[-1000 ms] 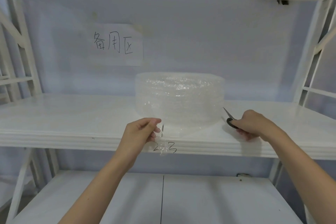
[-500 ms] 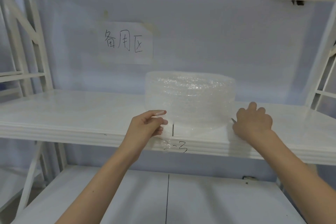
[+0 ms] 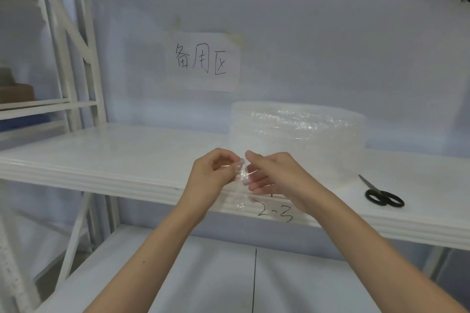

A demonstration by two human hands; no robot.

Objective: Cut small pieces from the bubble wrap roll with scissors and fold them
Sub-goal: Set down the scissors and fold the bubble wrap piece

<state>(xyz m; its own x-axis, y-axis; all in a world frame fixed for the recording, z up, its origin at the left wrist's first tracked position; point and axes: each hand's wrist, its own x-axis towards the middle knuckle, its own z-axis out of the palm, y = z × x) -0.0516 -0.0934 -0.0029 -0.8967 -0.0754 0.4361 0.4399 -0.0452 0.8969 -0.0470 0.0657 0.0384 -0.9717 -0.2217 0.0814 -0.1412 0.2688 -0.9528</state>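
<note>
The cut piece [image 3: 240,175] of bubble wrap hung between the two hands, in front of the shelf [image 3: 127,157] edge and just before the roll [image 3: 300,132], which stood on end on the shelf. The piece was small, clear and crumpled; its lower end trailed down past the shelf lip beside the handwritten "2-3" [image 3: 276,212]. It looked nearly weightless and limp, likely slick and springy, so a fold would probably reopen unless pressed flat; the safest hold seemed to be at its edges or corners, pinched lightly so the bubbles were not burst. The left hand [image 3: 213,178] was curled, thumb and fingertips pinching the upper left part of the piece. The right hand [image 3: 276,178] was looser: its thumb and forefinger met the piece near the top, while the other fingers were spread and half open below it, touching or just beside the film; exactly how firmly it gripped could not be told. Both hands held only the wrap. The scissors [image 3: 381,194] lay closed on the shelf to the right, well apart from the hands, blades pointing back towards the roll. Judging by this, the cut was done and the folding was in hand. Behind, a paper sign [image 3: 206,61] was stuck on the wall.
</note>
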